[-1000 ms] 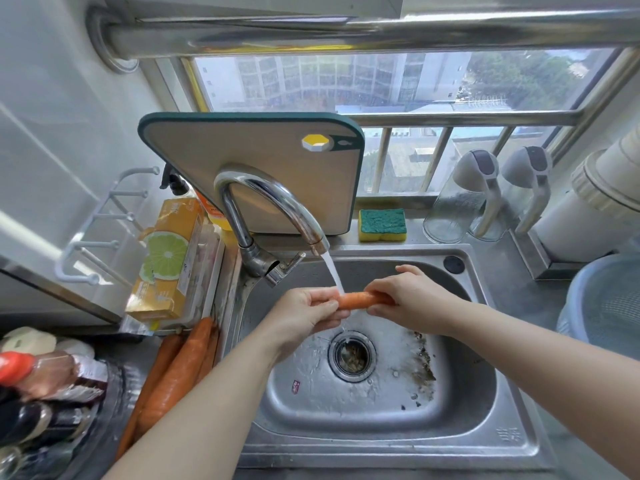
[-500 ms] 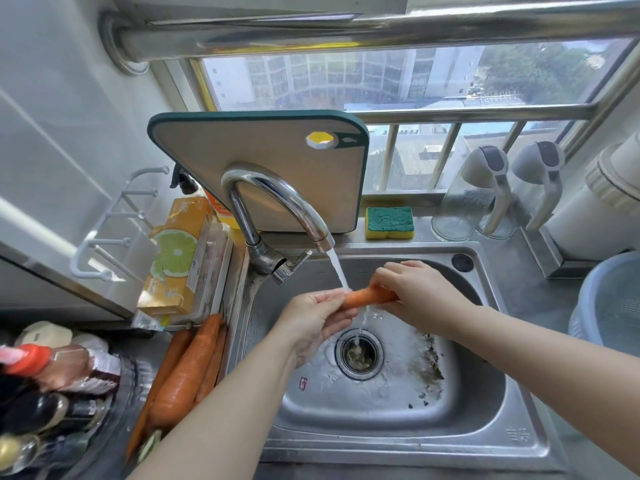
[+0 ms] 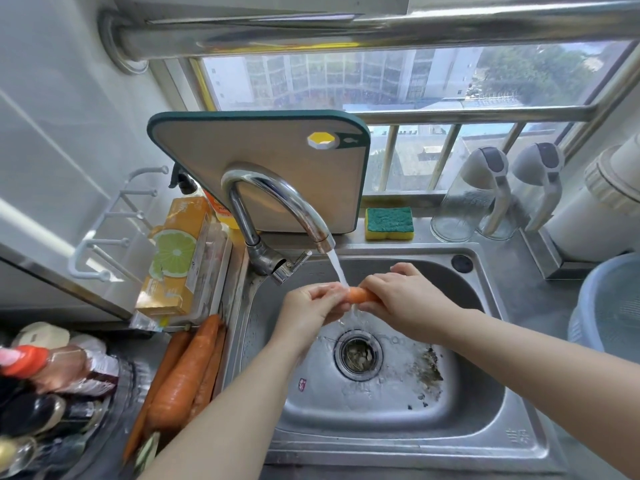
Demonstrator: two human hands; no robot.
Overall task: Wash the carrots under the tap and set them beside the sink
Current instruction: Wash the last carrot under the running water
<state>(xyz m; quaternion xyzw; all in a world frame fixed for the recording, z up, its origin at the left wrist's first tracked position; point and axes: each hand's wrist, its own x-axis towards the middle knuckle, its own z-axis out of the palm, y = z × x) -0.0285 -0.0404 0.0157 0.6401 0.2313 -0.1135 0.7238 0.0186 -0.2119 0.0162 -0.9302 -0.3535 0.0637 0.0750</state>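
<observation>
1. The left hand and right hand have closed in along the carrot.
2. Each grip is clamped round one end.
3. It lies crosswise under the tap; other carrots lie left of the sink.

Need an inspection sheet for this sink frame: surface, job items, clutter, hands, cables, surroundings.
Surface: steel sink, wet, with dark debris right of the drain.
Job's things: carrot held under the stream from the running tap; several more carrots lie on the counter left of the sink.
Clutter: cutting board leaning behind the tap, sponge, orange box, bottles lower left, glass dispensers, blue basket on the right.
Hands: left hand and right hand each grip an end of the carrot.
Cables: nothing seen.
Surroundings: barred window behind, hook rack on the left wall.
</observation>
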